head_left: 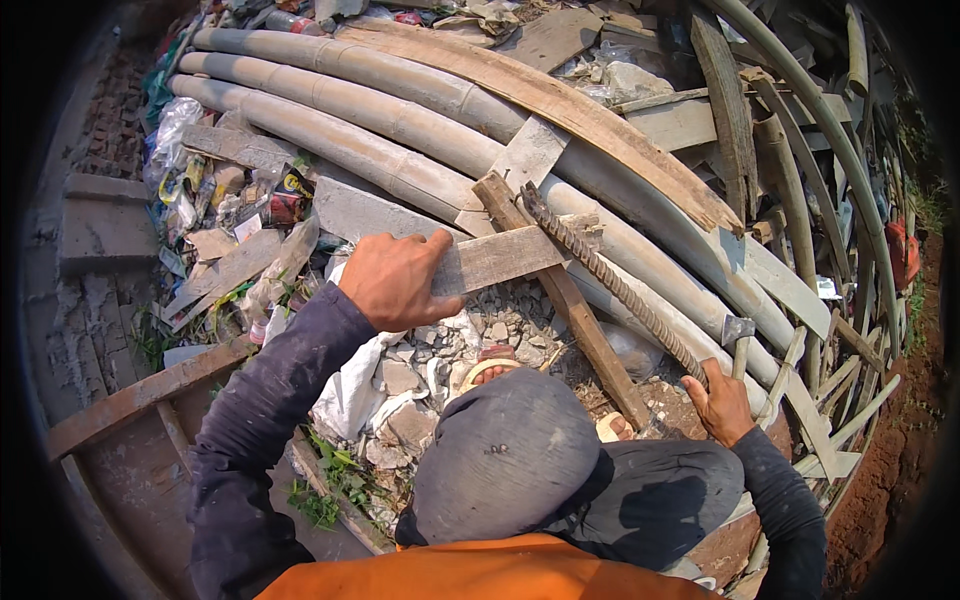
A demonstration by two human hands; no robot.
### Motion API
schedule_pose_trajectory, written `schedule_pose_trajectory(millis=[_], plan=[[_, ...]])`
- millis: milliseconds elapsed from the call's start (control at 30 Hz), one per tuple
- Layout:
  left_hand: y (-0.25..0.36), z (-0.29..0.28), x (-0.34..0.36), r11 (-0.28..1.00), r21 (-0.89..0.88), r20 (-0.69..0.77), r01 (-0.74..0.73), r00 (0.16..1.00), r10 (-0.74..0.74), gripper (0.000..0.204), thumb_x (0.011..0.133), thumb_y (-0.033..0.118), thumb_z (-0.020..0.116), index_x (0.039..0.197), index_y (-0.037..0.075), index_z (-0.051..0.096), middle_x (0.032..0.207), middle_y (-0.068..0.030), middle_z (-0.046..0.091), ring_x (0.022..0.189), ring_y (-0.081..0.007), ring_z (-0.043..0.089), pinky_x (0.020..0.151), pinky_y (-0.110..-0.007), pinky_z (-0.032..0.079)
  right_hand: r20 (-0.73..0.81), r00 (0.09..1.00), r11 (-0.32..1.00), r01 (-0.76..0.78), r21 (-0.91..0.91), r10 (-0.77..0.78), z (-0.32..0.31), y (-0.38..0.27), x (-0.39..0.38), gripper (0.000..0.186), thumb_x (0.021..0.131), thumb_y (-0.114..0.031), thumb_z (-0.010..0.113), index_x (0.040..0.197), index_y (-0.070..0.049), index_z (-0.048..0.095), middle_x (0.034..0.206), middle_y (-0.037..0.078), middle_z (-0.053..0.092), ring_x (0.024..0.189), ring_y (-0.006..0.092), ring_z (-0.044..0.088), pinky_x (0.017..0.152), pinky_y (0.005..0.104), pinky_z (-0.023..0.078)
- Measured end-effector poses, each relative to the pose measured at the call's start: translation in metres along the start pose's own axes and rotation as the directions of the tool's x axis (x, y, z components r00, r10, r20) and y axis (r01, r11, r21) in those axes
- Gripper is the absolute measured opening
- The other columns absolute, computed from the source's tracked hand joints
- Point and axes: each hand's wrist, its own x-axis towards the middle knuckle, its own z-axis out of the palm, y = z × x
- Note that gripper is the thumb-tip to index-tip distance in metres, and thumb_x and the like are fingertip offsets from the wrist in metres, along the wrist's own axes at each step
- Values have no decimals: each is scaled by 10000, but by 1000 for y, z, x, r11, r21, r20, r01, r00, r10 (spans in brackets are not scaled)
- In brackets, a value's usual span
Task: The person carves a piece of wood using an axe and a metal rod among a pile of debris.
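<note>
My left hand is closed round the near end of a short flat wooden board. That board's far end crosses a narrow wooden batten, which slants down to the rubble between my feet. My right hand grips the lower end of a ribbed steel bar. The bar runs up and left over the board's far end, and its bent tip lies beside the batten's top. Just above my right hand is a hammer, its head against the bamboo poles. Whether the board and batten are joined, I cannot tell.
Long bamboo poles curve across behind the work, with a long plank on top. Plastic waste and scrap wood lie at the left. A rusty metal frame stands lower left. Broken rubble surrounds my sandalled feet.
</note>
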Motion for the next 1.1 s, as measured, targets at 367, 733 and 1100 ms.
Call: schedule_pose_trajectory(millis=[367,733,1100], plan=[[-12,28,-17,1000,9,-30,-3,1000,3,790,820,634,783,1293,23,622,974,-240,770,846,-478,755,781,-558,600,-234,972,981,36,189,10,143,24,4,442,1064,-526,659,1086,-99,547,724,226,679,711,516,686,594,591,502],[6,31,98,966,93,-259,-241,931,257,614,1060,249,629,1646,170,463,1620,-131,543,1583,-444,354,1251,-615,323,-284,943,935,-65,350,172,148,31,16,557,1009,-634,678,923,-84,663,676,228,658,702,487,690,635,561,517],[-10,-16,169,868,258,-246,-424,840,484,164,1093,108,548,1166,12,659,1062,-157,687,1052,-372,653,954,-490,486,-267,935,837,-51,545,231,182,40,-6,805,933,-838,570,823,-47,669,714,269,681,737,492,706,706,592,543]])
